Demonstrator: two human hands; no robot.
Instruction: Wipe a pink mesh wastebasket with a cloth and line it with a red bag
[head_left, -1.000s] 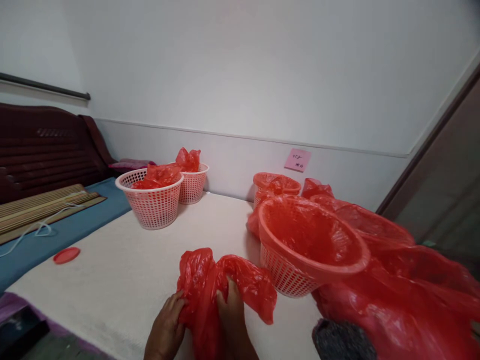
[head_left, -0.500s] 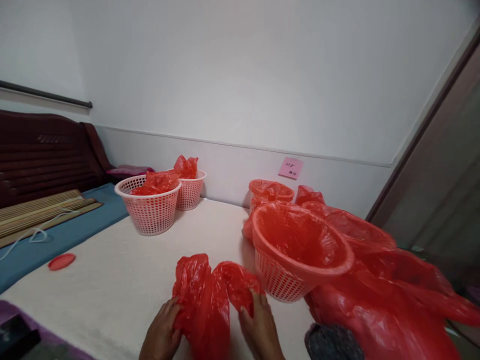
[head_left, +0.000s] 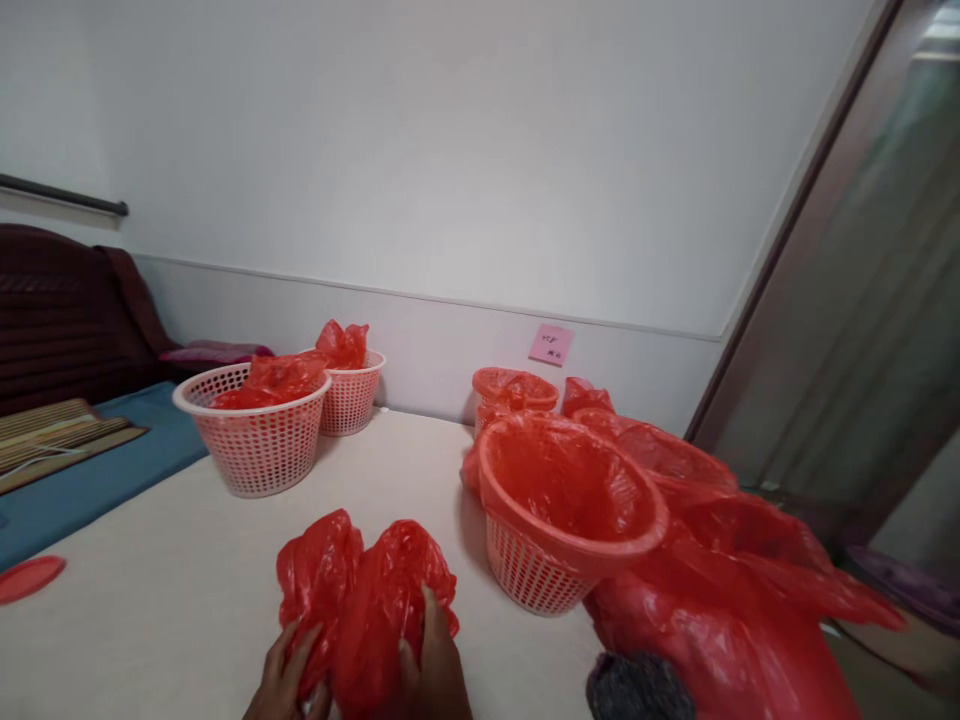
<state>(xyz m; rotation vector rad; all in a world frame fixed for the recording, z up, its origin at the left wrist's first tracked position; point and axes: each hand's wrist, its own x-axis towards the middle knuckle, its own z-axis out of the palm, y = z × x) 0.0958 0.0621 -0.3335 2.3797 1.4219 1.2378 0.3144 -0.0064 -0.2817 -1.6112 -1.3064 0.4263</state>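
Observation:
A crumpled red plastic bag (head_left: 360,590) lies on the white table (head_left: 187,570) at the near edge. My left hand (head_left: 289,680) presses on the bag's lower left side, fingers curled into the plastic. On the bag's lower right side, my right hand (head_left: 431,665) grips the film with closed fingers. Just right of the bag stands a pink mesh basket lined with a red bag (head_left: 570,510).
Two pink mesh baskets (head_left: 251,440) (head_left: 349,390) with loose red bags stand at the back left. Another lined basket (head_left: 516,388) sits by the wall under a pink note (head_left: 550,344). More red bags (head_left: 720,590) pile at the right. A red lid (head_left: 26,578) lies at the left.
My hands have gathered the bag into a tighter bundle, the right hand drawing its right flap inward. The view has turned to the right.

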